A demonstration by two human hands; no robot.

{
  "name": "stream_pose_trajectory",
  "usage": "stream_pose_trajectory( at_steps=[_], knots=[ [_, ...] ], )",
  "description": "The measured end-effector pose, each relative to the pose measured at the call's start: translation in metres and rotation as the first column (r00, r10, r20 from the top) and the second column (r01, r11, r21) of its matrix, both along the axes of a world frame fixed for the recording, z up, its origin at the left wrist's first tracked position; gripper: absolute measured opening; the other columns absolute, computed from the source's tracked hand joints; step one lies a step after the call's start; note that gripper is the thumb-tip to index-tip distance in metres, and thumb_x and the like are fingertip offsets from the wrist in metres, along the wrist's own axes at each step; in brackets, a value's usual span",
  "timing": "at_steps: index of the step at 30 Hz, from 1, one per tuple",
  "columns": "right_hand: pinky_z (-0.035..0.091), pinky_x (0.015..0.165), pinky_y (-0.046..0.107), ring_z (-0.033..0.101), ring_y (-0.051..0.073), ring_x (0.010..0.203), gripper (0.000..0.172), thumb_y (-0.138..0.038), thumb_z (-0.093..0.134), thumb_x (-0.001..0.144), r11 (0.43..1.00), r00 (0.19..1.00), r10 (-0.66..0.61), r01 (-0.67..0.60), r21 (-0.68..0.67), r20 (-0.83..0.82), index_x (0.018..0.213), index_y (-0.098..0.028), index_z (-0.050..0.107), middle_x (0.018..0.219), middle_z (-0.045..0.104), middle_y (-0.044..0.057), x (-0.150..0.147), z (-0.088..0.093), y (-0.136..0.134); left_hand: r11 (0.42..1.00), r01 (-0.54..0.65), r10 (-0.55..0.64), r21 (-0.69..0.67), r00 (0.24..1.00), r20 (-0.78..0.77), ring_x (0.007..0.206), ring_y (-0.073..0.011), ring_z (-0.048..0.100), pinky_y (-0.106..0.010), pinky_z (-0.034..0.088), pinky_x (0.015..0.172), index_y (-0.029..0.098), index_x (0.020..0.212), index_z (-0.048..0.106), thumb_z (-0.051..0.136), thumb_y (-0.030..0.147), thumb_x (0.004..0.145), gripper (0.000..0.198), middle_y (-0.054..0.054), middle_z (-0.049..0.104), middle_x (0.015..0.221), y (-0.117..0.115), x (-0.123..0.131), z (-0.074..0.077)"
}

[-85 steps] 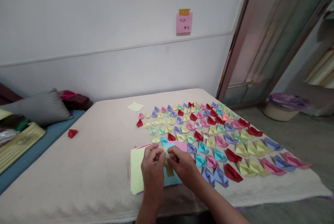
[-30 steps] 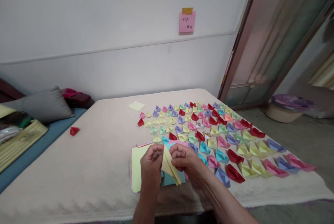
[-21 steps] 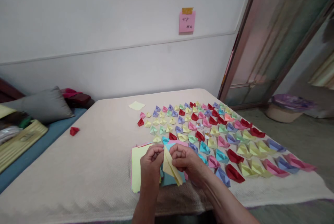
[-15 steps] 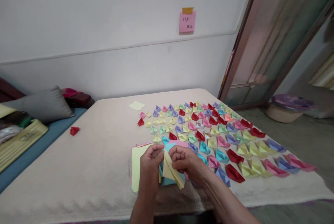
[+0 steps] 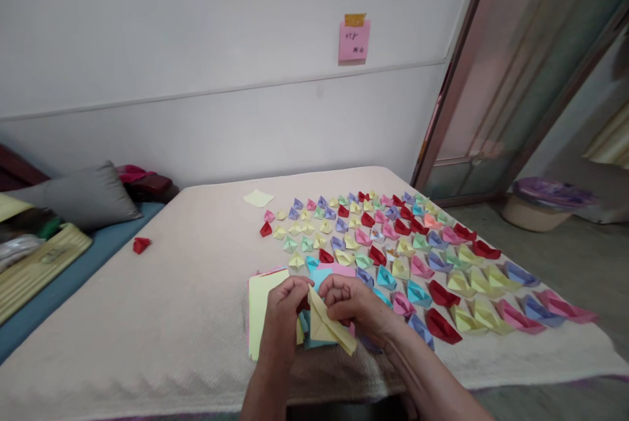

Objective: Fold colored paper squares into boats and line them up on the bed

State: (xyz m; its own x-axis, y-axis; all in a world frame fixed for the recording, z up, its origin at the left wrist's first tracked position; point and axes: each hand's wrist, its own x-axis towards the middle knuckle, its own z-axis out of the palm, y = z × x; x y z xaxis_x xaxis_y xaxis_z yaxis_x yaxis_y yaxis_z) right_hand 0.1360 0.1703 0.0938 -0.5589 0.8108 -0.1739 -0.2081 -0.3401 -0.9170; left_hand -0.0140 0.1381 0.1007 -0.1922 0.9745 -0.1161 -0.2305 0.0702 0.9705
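Note:
A partly folded pale yellow paper [image 5: 322, 324] is held between both hands above the near edge of the cloth-covered surface [image 5: 171, 316]. My left hand [image 5: 287, 306] pinches its upper left corner. On its right side, my right hand [image 5: 346, 296] grips the folded edge with curled fingers. Beneath the hands lie blue sheets [image 5: 319, 275] and pink sheets [image 5: 341, 270], partly hidden. A stack of light yellow sheets [image 5: 263, 303] sits just left of my left hand.
Rows of colourful folded paper boats [image 5: 400, 269] spread across the right side. A lone red folded paper [image 5: 141, 245] lies far left, a pale sheet [image 5: 258, 198] near the wall. Beyond are a grey pillow [image 5: 93, 197] and a lidded bin [image 5: 540, 205].
The lower end of the yellow paper has swung slightly right and its folded flap stands out more. Both hands keep their grip and have barely shifted.

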Motion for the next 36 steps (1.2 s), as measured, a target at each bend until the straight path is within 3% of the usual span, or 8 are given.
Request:
stream_pose_trajectory(
  at_steps=[3,6,11,18,23,27,33,36],
  knots=[
    [0.023,0.040,0.018,0.036,0.005,0.041,0.026,-0.006,0.061,0.053,0.999,0.999,-0.038,0.038,0.024,0.025,0.077,-0.016,0.061,0.050,0.053,-0.007,-0.001,-0.002,0.002,0.996,0.093,-0.093,-0.005,0.994,0.054,0.051,-0.0083,0.043,-0.019,0.032,0.048,0.015,0.070,0.060,0.054,0.035,0.080,0.022,0.004,0.048,0.055,0.001,0.001,0.002],
    [0.022,0.040,0.018,0.034,0.005,0.041,0.024,-0.007,0.062,0.053,0.996,0.997,-0.075,0.074,0.049,0.028,0.075,-0.017,0.060,0.050,0.052,-0.008,-0.001,-0.002,0.003,0.994,0.104,-0.103,-0.021,0.993,0.053,0.048,-0.0069,0.042,-0.018,0.031,0.048,0.017,0.074,0.055,0.065,0.033,0.071,0.020,0.006,0.049,0.055,0.005,-0.001,-0.003],
    [0.021,0.042,0.019,0.034,0.005,0.041,0.013,-0.014,0.065,0.060,0.993,0.995,-0.097,0.097,0.069,-0.001,0.073,-0.017,0.064,0.049,0.050,-0.007,0.001,-0.001,0.002,0.999,0.036,-0.036,-0.004,0.990,0.139,0.044,-0.0041,0.035,-0.017,0.024,0.046,0.018,0.088,0.054,0.067,0.021,0.067,0.026,0.011,0.042,0.052,0.006,-0.002,-0.010],
    [0.038,0.057,0.023,0.053,0.012,0.060,0.011,-0.020,0.069,0.065,0.986,0.994,-0.105,0.108,0.124,-0.029,0.074,-0.017,0.072,0.067,0.064,0.000,0.000,-0.007,0.002,0.996,-0.017,0.036,-0.085,0.974,0.222,0.044,-0.0063,0.042,-0.018,0.027,0.045,0.019,0.090,0.054,0.066,0.020,0.066,0.027,0.010,0.045,0.052,0.003,-0.001,-0.012],
    [0.041,0.064,0.026,0.054,0.015,0.067,0.007,-0.022,0.076,0.059,0.940,0.979,-0.203,0.203,0.273,-0.030,0.063,-0.019,0.071,0.068,0.063,0.001,-0.004,-0.003,0.004,0.990,0.021,0.005,-0.143,0.984,0.181,0.044,-0.0079,0.046,-0.019,0.033,0.046,0.019,0.085,0.054,0.064,0.021,0.066,0.022,0.008,0.050,0.051,0.003,0.002,-0.010],
    [0.043,0.072,0.029,0.055,0.018,0.077,0.012,-0.028,0.075,0.063,0.919,0.959,-0.252,0.280,0.278,-0.130,0.071,-0.020,0.069,0.076,0.063,0.002,-0.002,-0.001,0.004,0.989,0.028,-0.035,-0.147,0.998,-0.049,0.045,-0.0093,0.048,-0.020,0.035,0.047,0.017,0.074,0.057,0.061,0.030,0.072,0.014,0.003,0.056,0.052,0.006,0.002,-0.010],
    [0.036,0.055,0.024,0.047,0.011,0.054,0.015,-0.028,0.074,0.062,0.927,0.939,-0.331,0.342,0.155,-0.094,0.066,-0.018,0.063,0.058,0.055,-0.003,-0.002,-0.002,0.005,0.940,-0.303,0.339,0.157,0.881,-0.331,0.065,-0.0154,0.059,-0.024,0.044,0.062,0.018,0.082,0.062,0.060,0.036,0.076,0.019,-0.001,0.064,0.070,0.001,0.004,-0.004],
    [0.036,0.055,0.025,0.047,0.012,0.054,0.013,-0.023,0.072,0.060,0.924,0.940,-0.341,0.341,0.174,-0.028,0.068,-0.018,0.062,0.058,0.057,-0.003,-0.006,-0.003,0.005,0.887,-0.308,0.440,0.345,0.789,-0.428,0.080,-0.0180,0.060,-0.028,0.046,0.075,0.020,0.091,0.062,0.059,0.031,0.079,0.017,-0.004,0.065,0.088,-0.005,0.007,-0.001]
  ],
)
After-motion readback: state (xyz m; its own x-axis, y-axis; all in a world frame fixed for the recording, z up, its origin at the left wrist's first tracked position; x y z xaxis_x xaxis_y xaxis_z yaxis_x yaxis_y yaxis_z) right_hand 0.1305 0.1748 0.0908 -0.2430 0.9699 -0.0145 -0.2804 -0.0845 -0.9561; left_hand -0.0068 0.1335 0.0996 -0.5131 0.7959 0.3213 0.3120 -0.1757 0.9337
